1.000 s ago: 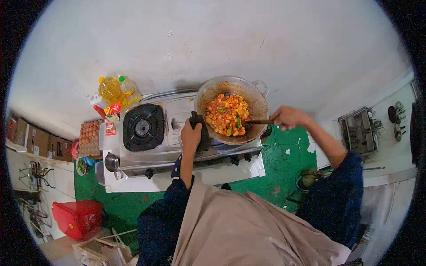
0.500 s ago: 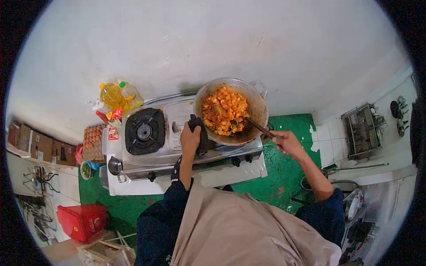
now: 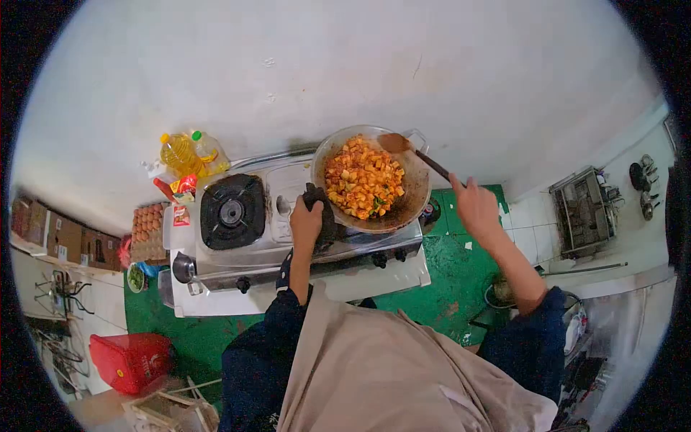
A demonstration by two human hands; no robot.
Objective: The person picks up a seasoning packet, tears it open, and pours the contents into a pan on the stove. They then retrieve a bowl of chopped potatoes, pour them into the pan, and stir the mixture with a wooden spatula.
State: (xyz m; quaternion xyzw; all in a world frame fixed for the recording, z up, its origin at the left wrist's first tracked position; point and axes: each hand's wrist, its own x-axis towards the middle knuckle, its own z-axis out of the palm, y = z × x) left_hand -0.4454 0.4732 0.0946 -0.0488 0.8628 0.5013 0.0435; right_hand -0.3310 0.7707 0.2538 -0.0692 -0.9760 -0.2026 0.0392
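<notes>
A large metal wok (image 3: 417, 191) rests tilted on the right side of the stove, holding orange-red diced food (image 3: 363, 180) with a bit of green in it. My left hand (image 3: 307, 222) is closed round a dark cloth (image 3: 317, 198) at the wok's left side; the handle under it is hidden. In my right hand (image 3: 475, 209) is the dark handle of a spatula (image 3: 394, 142). Its brown blade is raised over the wok's upper right rim, above the food and apart from it.
The stove's left burner (image 3: 232, 211) is bare. Oil bottles (image 3: 180, 155), red packets (image 3: 185, 186) and an egg tray (image 3: 149, 229) stand left of it. A small metal pot (image 3: 185, 268) sits at the front left. A red bag (image 3: 133, 361) lies below, and a rack (image 3: 586, 211) stands right.
My right hand has lifted the spatula out of the food, up and toward the wok's far right rim. My left hand keeps its hold on the cloth.
</notes>
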